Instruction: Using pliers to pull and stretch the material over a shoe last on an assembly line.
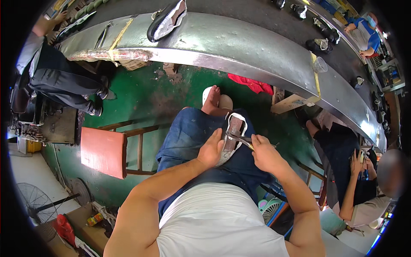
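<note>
Across my lap lies an unfinished shoe (236, 125), sole side up, with a brown insole bottom and a white edge folded round it. My left hand (210, 150) grips the shoe's left side, thumb along its edge. My right hand (266, 155) is closed round the handles of metal pincers (243, 139). Their head rests against the middle of the shoe's underside, near my left thumb. The jaws are too small to tell whether they hold the edge. My right fingers are partly hidden behind the hand.
A metal-edged bench (239, 36) curves ahead, bearing a black shoe (168, 21), a hand tool (102, 35) and a clear cup (319, 65). A stool (103, 152) stands left, near a fan (36, 203). Co-workers sit left, right and across the bench. Red cloth (250, 83) lies below.
</note>
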### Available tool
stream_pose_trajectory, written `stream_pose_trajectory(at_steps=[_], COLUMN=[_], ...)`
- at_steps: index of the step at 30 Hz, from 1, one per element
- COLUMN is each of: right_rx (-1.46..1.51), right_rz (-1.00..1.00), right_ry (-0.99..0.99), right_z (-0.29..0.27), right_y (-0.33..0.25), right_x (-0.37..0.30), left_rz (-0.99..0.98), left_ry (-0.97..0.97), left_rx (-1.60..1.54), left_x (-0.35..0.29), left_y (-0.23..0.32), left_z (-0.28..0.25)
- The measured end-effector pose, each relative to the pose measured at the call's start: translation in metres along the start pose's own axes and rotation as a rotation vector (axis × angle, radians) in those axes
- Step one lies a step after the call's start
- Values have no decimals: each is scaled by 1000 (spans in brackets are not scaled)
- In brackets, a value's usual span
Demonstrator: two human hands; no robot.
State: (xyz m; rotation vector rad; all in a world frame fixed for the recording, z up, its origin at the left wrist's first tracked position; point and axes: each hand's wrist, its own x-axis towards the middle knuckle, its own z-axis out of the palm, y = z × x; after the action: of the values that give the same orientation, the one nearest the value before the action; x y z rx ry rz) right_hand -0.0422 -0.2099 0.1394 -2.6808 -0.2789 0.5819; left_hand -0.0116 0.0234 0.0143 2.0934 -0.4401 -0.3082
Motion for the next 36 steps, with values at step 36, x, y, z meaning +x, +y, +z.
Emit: stream_pose_trajectory(at_steps=[36], right_rx=[202], right_rz=[117], right_ry=[-67], right_z=[43], right_y=[6], right_x=[2], left_rz=[-241], left_ry=[-245], left_rx=[-155], left_x=[-4], left_y=[2], left_z=[-23])
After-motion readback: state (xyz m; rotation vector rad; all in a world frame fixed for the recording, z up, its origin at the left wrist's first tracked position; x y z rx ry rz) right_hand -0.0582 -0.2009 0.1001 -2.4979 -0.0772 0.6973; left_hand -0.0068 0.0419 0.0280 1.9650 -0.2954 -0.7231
